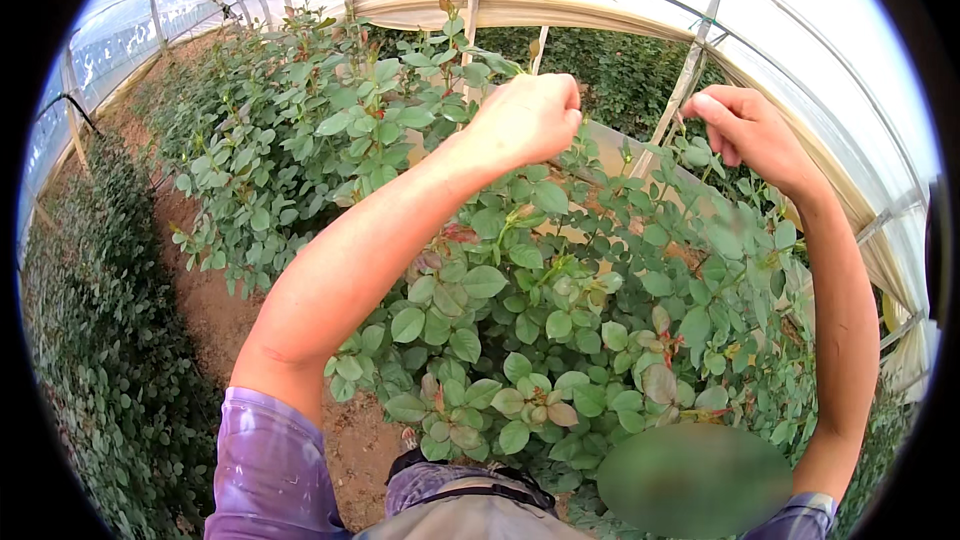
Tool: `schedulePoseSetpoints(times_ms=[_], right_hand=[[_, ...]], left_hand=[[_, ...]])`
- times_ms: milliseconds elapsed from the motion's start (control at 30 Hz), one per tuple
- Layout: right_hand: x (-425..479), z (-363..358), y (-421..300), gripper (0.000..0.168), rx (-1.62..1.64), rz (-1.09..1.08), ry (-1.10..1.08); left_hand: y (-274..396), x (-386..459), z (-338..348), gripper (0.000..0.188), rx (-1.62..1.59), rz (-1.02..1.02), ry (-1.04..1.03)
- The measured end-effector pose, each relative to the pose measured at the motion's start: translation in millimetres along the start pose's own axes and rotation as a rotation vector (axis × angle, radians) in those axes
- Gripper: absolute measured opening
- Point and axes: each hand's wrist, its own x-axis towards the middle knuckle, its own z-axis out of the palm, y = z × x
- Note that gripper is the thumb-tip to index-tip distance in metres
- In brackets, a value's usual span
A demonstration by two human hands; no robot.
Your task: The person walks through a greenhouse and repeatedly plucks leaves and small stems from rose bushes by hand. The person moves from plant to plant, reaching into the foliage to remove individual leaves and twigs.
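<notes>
My left hand (536,112) is curled into a loose fist above the rose bushes (480,281). Its fingertips are turned away, so I cannot tell what is inside it. A rose bud (534,49) on a thin stem stands just behind its knuckles. To the right, my right hand (750,127) is raised at about the same height, thumb and forefinger pinched together. A thin, brownish plant piece (679,122) shows at those fingertips, with green leaves (696,152) close below. The bushes carry green and reddish leaves.
Wooden posts (684,94) and a rolled plastic sheet (600,9) run along the greenhouse side. A soil path (214,300) separates my row from another row of bushes (105,330) at left. More bushes (630,75) grow beyond the posts.
</notes>
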Motion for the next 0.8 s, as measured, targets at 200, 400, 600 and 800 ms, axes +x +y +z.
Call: schedulePoseSetpoints(times_ms=[200,400,600,800], right_hand=[[140,137,24,0.062,0.135,-0.04,-0.11],[160,203,38,0.016,0.268,0.018,-0.198],[115,244,35,0.014,0.493,-0.036,0.126],[76,288,32,0.02,0.142,0.066,0.38]], left_hand=[[-143,47,63,0.038,-0.636,-0.268,0.022],[-159,25,90,0.032,-0.185,0.023,-0.249],[-175,11,85,0.02,-0.598,-0.048,-0.468],[-182,25,90,0.017,-0.74,-0.054,-0.62]])
